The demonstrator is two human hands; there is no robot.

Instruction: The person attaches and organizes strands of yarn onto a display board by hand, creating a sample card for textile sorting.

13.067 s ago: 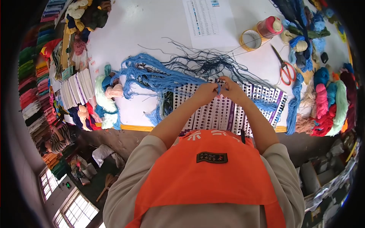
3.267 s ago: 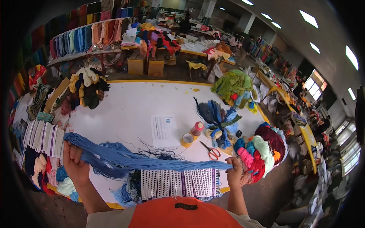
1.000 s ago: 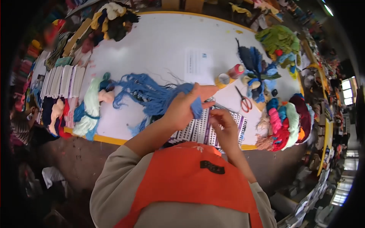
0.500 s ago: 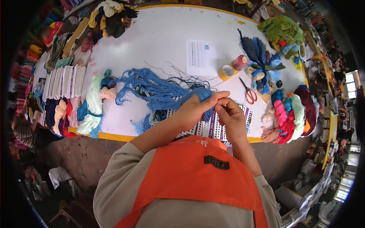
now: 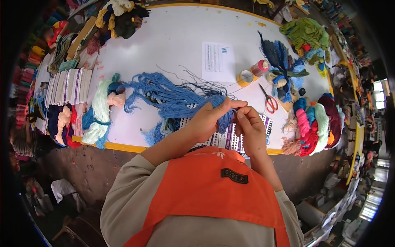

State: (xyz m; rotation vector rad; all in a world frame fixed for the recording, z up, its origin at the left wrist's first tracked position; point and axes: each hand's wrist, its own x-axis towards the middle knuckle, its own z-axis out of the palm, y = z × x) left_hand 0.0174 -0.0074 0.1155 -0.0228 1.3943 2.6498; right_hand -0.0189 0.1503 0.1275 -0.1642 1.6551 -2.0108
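A large bundle of blue yarn (image 5: 173, 99) spreads across the white table and runs up to my hands. My left hand (image 5: 212, 117) is closed on the yarn's right end, its index finger pointing right. Beside it, my right hand (image 5: 250, 127) is pinched at the yarn's edge; whatever lies between its fingertips is too small to name. Beneath the yarn and hands are white cards with rows of holes (image 5: 228, 140). Red-handled scissors (image 5: 270, 103) lie right of my hands, with a yellow thread spool (image 5: 245, 78) and a pink thread spool (image 5: 260, 67) behind.
A printed sheet (image 5: 217, 61) lies on the white table (image 5: 164, 37). Pale green yarn (image 5: 98, 113) and a stack of cards (image 5: 69, 87) are at the left. Green yarn (image 5: 306, 35), dark blue yarn (image 5: 277, 53) and multicoloured skeins (image 5: 317, 123) are at the right.
The blue yarn at my left hand has shifted slightly and hangs lower between my hands. My right fingertips have moved a little, closer together. The rest looks much the same.
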